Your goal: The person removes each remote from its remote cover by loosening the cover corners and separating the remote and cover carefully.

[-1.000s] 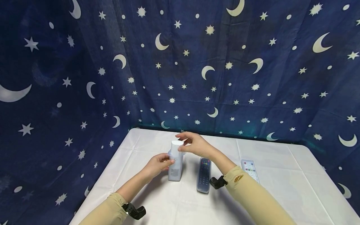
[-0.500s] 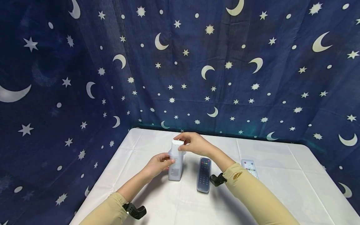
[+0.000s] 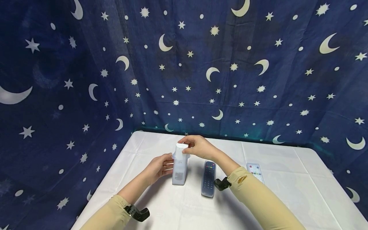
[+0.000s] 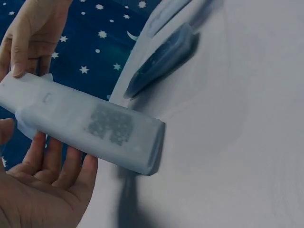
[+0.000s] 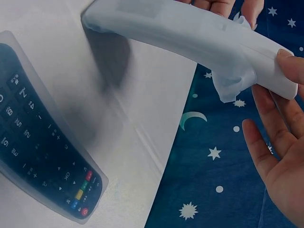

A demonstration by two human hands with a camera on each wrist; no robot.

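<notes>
A white remote control (image 3: 179,152) stands on end on the table, its lower part inside a translucent sleeve (image 3: 179,172) whose mouth flares out around it. In the left wrist view a dark label patch shows through the sleeve (image 4: 76,107). My right hand (image 3: 201,148) pinches the bare top end of the remote between thumb and fingers. Beside the sleeve is my left hand (image 3: 157,167), its fingers stretched out along the side and back of it, and its thumb lifted away from the front.
To the right lies a dark remote (image 3: 208,179) in a translucent sleeve, buttons up. Farther right is a white remote (image 3: 256,172), partly behind the right sleeve (image 3: 253,195). A white cloth covers the table (image 3: 290,185); a star-patterned curtain (image 3: 195,86) hangs behind it.
My left thumb has come off the front of the sleeve, and the left fingers have straightened beside it. The right hand keeps its pinch on the remote's top, nearly still.
</notes>
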